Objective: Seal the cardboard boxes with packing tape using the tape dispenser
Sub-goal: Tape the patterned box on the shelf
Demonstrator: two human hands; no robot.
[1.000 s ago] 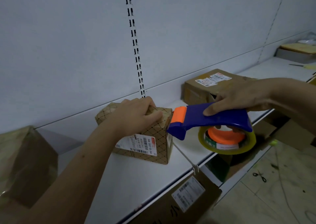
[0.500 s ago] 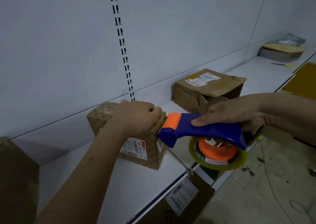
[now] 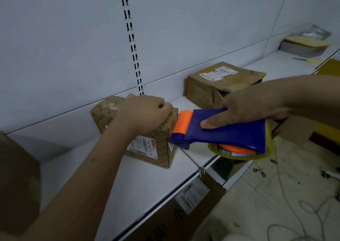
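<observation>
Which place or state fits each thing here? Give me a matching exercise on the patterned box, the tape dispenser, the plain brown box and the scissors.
Things:
1. patterned box
2. tape dispenser
3. plain brown box
4. scissors

Places or states:
A. lying on the floor
B. farther along the shelf, one flap open
C. held down from above by the left hand
D. held by the right hand, orange end at a box's edge

Pairs: 1-C, 2-D, 3-B, 4-A
</observation>
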